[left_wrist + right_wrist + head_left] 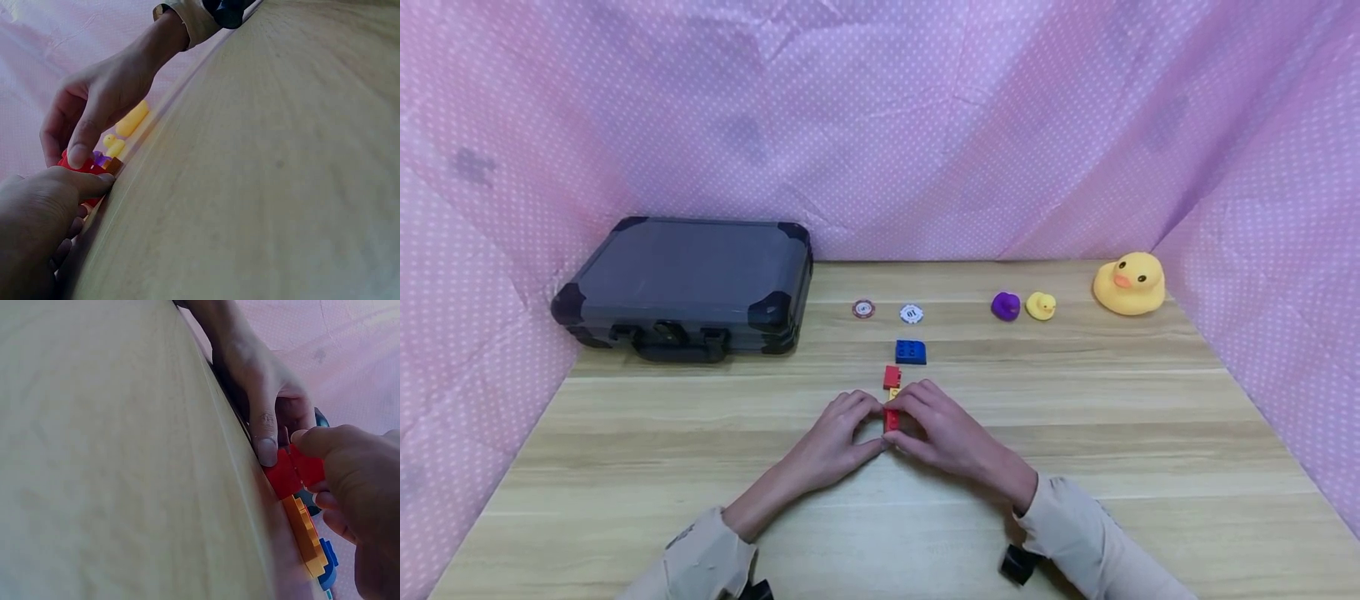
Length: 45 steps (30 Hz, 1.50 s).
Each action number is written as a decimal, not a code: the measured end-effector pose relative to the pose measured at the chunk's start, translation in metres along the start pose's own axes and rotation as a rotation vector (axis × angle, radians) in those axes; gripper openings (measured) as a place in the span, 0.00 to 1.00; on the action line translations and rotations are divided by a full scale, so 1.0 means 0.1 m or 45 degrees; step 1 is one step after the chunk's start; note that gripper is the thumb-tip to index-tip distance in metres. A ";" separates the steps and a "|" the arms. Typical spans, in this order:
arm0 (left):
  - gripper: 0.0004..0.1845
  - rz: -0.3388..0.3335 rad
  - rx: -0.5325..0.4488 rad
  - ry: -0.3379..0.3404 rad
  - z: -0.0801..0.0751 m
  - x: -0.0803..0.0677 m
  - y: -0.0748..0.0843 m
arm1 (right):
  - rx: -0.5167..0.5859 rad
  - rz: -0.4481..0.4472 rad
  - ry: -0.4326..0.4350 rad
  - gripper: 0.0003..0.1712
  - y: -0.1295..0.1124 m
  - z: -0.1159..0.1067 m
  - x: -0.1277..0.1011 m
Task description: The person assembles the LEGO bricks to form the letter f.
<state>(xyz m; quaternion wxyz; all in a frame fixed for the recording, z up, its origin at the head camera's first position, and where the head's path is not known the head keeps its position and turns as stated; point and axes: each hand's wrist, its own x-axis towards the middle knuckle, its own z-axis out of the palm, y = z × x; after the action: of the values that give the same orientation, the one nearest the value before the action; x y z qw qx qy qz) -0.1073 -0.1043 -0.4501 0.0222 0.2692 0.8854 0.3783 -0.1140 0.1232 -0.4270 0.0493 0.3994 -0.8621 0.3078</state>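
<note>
Between my fingertips, two red toy bricks sit one over the other. My left hand (838,437) pinches the lower red brick (284,478) close to the tabletop. With thumb and fingers my right hand (951,433) holds the upper red brick (309,465). In the head view their shared red top (891,420) shows in the gap between both hands. Just beyond lies a yellow brick (894,393), partly covered by my right fingers; it looks orange in the right wrist view. Another red brick (892,377) and a blue brick (911,352) lie farther back in line.
A grey case (692,262) with black corners stands at the back left. Two poker chips, one red-rimmed (863,309) and one white (912,313), lie behind the bricks. To the right are a purple duck (1006,306), a small yellow duck (1041,306) and a large yellow duck (1130,284).
</note>
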 end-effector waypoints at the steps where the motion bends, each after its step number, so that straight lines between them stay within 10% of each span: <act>1: 0.17 0.000 -0.002 -0.002 0.00 0.00 0.00 | -0.003 -0.001 -0.004 0.23 0.00 0.00 0.00; 45: 0.16 0.037 0.062 0.045 0.02 -0.02 0.00 | -0.150 -0.016 0.026 0.25 -0.01 0.09 -0.04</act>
<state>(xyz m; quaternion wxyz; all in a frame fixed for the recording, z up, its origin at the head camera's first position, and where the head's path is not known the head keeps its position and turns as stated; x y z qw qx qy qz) -0.1050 -0.1038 -0.4514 -0.0056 0.2758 0.8906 0.3616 -0.1094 0.1202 -0.4354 0.0835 0.3980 -0.8757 0.2604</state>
